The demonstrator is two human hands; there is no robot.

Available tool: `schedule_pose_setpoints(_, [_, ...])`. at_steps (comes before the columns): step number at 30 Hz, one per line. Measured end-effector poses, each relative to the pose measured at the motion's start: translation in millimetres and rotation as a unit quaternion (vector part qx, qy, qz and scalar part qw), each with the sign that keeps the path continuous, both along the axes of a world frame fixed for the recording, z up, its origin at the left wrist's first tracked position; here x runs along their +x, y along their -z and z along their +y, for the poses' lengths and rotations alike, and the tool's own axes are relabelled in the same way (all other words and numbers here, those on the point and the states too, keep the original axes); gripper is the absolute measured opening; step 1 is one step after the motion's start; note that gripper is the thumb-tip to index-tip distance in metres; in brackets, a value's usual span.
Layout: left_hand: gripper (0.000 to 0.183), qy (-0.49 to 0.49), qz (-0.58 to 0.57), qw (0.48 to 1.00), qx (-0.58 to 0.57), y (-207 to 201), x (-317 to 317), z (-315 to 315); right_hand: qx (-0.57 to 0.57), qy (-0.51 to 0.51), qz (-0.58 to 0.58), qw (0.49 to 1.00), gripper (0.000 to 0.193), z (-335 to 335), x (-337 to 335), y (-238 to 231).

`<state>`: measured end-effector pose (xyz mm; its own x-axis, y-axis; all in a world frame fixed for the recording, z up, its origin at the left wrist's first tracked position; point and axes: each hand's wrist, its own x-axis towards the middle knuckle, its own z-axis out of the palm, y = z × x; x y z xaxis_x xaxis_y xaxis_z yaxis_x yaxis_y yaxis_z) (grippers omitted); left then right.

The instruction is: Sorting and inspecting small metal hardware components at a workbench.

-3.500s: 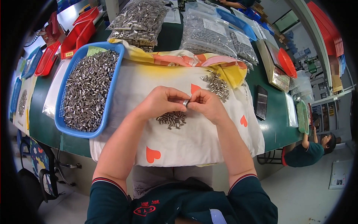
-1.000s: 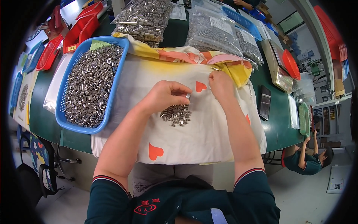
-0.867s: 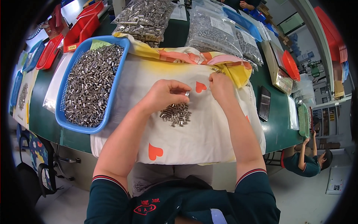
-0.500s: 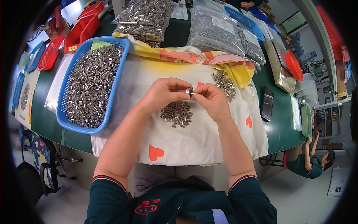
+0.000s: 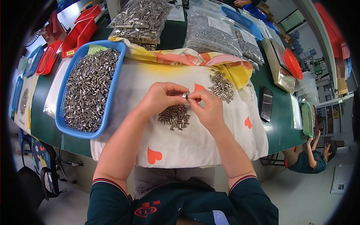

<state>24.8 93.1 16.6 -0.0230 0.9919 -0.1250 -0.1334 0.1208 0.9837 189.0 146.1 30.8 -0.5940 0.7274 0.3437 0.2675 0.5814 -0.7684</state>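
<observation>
A white cloth [image 5: 210, 142] with orange-red hearts, its folded edge at twelve o'clock yellow and pink, covers a dark green table [image 5: 45, 120]. At nine o'clock a blue basket [image 5: 108, 99] holds silvery metal sleeves [image 5: 88, 92]. Red trays [image 5: 77, 32] lie at eleven o'clock, and a black phone [image 5: 266, 103] at three.

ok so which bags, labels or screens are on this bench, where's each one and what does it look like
Clear plastic bag: far edge, left of centre, bulging with small metal tubes.
Second clear bag: far edge, right of centre, flat white paper label on top.
Third clear bag: right of the second, smaller, also white-labelled.
Dark phone: right of the white cloth, flat black rectangle, screen dark.
Small yellow tag: on a red tray, far left.
</observation>
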Motion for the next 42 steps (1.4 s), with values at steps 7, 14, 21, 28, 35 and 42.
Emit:
schedule_pose_setpoints(7, [0.027, 0.034, 0.016, 0.999, -0.013, 0.5, -1.4, -3.6, -0.174, -0.014, -0.080, 0.981, 0.009, 11.2, 7.0, -11.0])
schedule_pose_setpoints(14, [0.026, 0.027, 0.031, 0.999, -0.015, -5.8, 1.7, -0.7, 0.193, 0.187, -0.322, 0.908, 0.019, 107.7, 16.9, 16.3])
schedule_pose_setpoints(21, [0.025, 0.023, 0.021, 0.999, -0.006, 0.9, 0.5, -1.9, 0.249, 0.159, -0.347, 0.890, 0.014, 99.8, 6.5, 28.7])
schedule_pose_setpoints(28, [0.027, 0.005, -0.076, 0.997, 0.007, 1.5, -3.7, 1.7, -0.175, 0.006, -0.007, 0.984, 0.008, 21.2, 3.3, -7.3])
schedule_pose_setpoints(35, [0.028, 0.009, -0.056, 0.998, 0.021, 12.6, -1.5, 1.6, -0.103, -0.011, -0.006, 0.995, 0.009, 8.5, 1.4, -5.1])
schedule_pose_setpoints(42, [0.027, 0.025, -0.002, 1.000, 0.014, 4.1, 2.5, -1.0, 0.121, -0.001, -0.033, 0.992, 0.008, -0.8, 1.9, -0.6])
